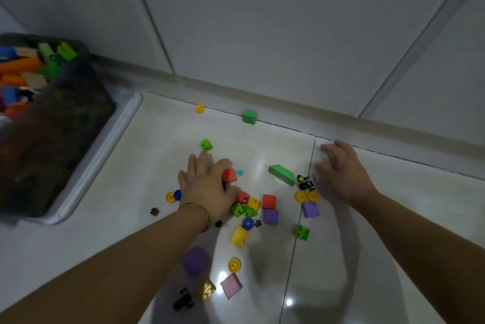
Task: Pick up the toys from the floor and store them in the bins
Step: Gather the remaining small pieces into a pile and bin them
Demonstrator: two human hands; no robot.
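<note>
Several small toys lie scattered on the pale tiled floor [367,232]. My left hand [207,187] lies flat over the pile, fingers spread, touching a red block [229,175]. Beside its wrist sit green bricks [240,209] and another red block [269,201]. My right hand [341,174] hovers with relaxed, slightly curled fingers right of a green wedge [282,174], holding nothing. A dark bin [65,140] full of toys stands at the left.
A green cube [249,116] and a yellow ring [199,108] lie by the skirting board [288,111]. Purple blocks [270,216], yellow rings [307,196] and a black toy [183,298] lie nearer me. White wall panels rise behind.
</note>
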